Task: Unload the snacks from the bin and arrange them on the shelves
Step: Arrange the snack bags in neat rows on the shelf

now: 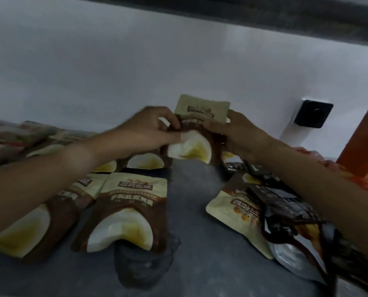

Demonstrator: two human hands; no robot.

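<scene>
Two bare hands hold one snack pouch upright at the far middle of a grey shelf, close to the white back wall. The left hand has its fingers clamped on the pouch's left edge; the right hand has its fingers clamped on the right edge. Near left, more matching brown-and-cream pouches lie flat in rows. Near right, under the right forearm, a loose pile of pouches overlaps at angles. A black box is fixed to the wall at far right.
</scene>
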